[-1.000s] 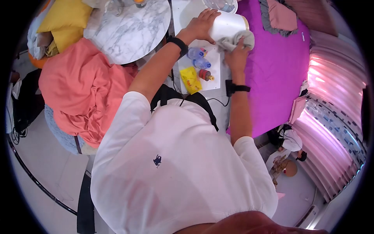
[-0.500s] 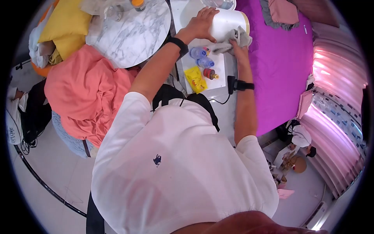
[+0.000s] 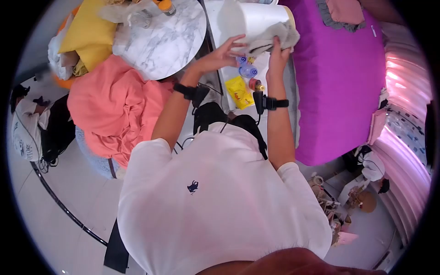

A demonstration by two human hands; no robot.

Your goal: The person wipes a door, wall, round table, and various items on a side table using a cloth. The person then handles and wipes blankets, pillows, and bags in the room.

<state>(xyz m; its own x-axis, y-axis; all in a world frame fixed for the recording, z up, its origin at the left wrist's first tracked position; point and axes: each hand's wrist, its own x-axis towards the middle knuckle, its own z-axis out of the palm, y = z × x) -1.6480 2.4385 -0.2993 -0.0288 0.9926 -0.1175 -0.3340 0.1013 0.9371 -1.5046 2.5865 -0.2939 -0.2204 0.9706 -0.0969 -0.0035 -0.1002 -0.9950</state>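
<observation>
Left hand now off white cylinder, spread, empty; right hand round grey cloth; cylinder crosswise, rim rightward.

Grey cloth, white cylinder with tan rim, yellow packet, blue-tinted bottles, red bottle with yellow cap, white desk, round desk at far left in white with grey marble veining, purple bed at right, coral blanket at left

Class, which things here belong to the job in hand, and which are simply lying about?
Apparently in the job:
grey cloth, held in the right hand
white cylinder, partly hidden by the cloth

Apparently just lying about:
yellow packet
blue-tinted bottles
dark red bottle
coral blanket
yellow cushion
</observation>
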